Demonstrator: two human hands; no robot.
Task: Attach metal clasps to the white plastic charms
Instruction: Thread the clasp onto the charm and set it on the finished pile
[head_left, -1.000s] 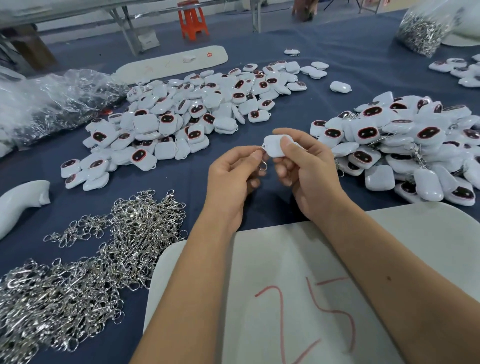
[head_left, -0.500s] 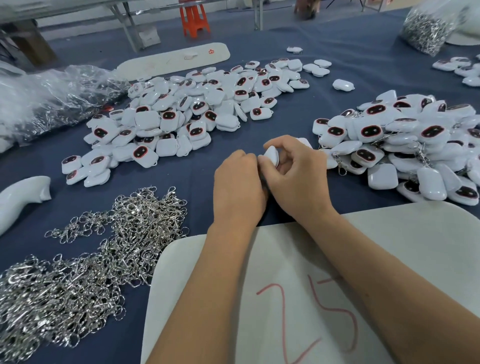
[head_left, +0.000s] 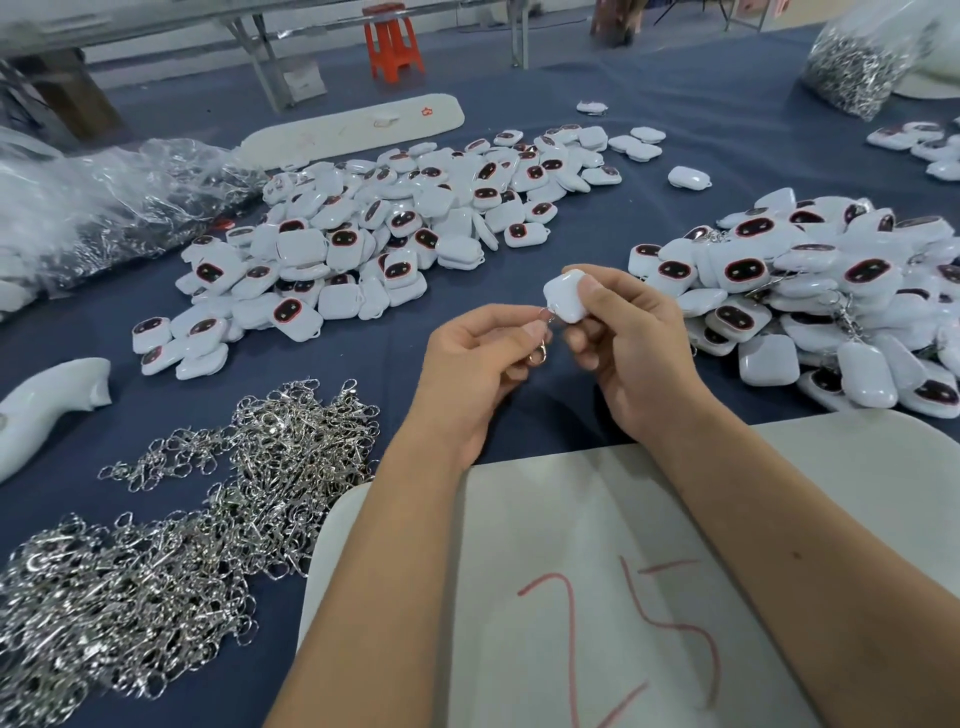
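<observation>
Right hand (head_left: 621, 343) pinches a white plastic charm (head_left: 566, 297) between thumb and forefinger, plain back turned up. Left hand (head_left: 480, 358) pinches the ring end of a metal clasp (head_left: 540, 338) right at the charm's lower corner, w/ the lobster hook dangling below the fingertips. Both are held up off the table, just beyond the near board.

Half a sec ago the two hands were pressed tight together, low over the cloth, charm nearly swallowed between them. Now they've come up and eased apart, so charm and clasp both show. I'd read that as the ring having gone through the charm's loop, or about to; the join itself is too small to tell for sure. If it's on, this piece should go to the finished pile next.

Nearest me, a white board (head_left: 649, 571) under the forearms carries "25" hand-drawn in red marker. Left of it sprawls a loose heap of clasps (head_left: 171, 545). Further off on the blue tablecloth (head_left: 597, 223), a pile of bare charms (head_left: 395, 228) on the left, many showing a dark face panel w/ red rim. On the right, a pile of charms with clasps (head_left: 810, 291), some hooks visible among them. Far side: a long white board (head_left: 358, 130) w/ a small red mark, not legible, a bag of clasps (head_left: 857, 67) at the top right, and an orange stool (head_left: 392, 41) beyond the table. No brand names readable anywhere.
</observation>
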